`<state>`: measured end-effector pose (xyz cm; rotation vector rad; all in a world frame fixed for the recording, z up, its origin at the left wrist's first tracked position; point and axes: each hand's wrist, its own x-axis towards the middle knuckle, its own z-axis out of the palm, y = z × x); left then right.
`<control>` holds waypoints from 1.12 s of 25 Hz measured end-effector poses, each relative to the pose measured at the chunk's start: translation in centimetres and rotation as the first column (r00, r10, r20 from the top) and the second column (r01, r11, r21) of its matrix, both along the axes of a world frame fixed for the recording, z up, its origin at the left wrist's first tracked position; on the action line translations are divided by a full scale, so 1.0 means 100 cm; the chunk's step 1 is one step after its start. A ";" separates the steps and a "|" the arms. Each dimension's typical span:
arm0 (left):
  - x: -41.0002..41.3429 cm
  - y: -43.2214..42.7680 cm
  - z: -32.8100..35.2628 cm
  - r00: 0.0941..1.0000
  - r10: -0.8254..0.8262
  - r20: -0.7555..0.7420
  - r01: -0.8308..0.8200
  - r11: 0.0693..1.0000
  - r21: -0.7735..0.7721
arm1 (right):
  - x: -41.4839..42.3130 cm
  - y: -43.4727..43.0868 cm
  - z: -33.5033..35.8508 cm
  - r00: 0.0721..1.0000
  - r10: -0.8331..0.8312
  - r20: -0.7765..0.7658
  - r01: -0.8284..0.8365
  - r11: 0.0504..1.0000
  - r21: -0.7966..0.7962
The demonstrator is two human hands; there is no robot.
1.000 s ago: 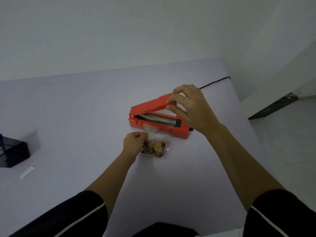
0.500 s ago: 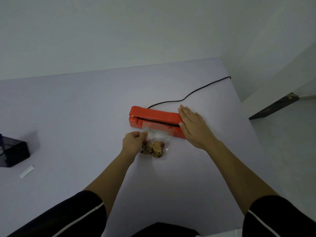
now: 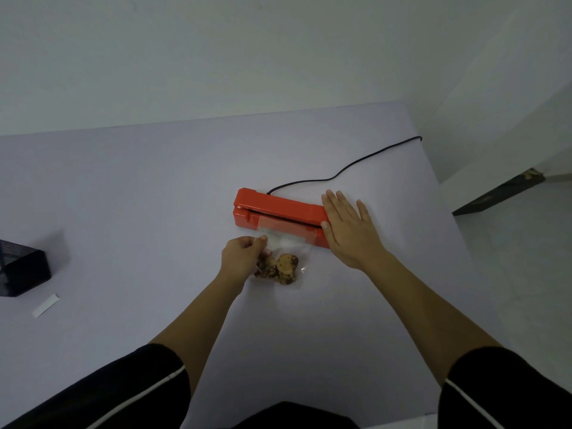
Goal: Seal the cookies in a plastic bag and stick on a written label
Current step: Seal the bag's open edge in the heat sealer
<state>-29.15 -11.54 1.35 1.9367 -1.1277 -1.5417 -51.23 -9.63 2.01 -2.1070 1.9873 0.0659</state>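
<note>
Red sealer (image 3: 278, 209) at frame centre, lid down on bag (image 3: 286, 243) mouth. Right hand (image 3: 348, 230) flat, fingers straight, pressing lid's right end. Left hand (image 3: 243, 258) pinches bag's left edge; cookies (image 3: 281, 267) inside, just below sealer.

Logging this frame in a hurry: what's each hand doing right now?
Left hand: pinching the plastic bag of cookies.
Right hand: open, flat, pressing on the red heat sealer.
</note>
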 end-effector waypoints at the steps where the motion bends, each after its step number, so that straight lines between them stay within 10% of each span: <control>1: 0.000 0.000 0.000 1.000 -0.001 -0.002 0.001 1.000 0.001 | 0.001 0.000 -0.001 1.000 0.001 -0.018 -0.001 1.000 -0.007; 28: 0.004 -0.006 -0.004 0.999 -0.006 -0.035 0.006 1.000 0.023 | 0.000 -0.006 -0.001 0.995 0.094 -0.035 -0.093 0.996 0.010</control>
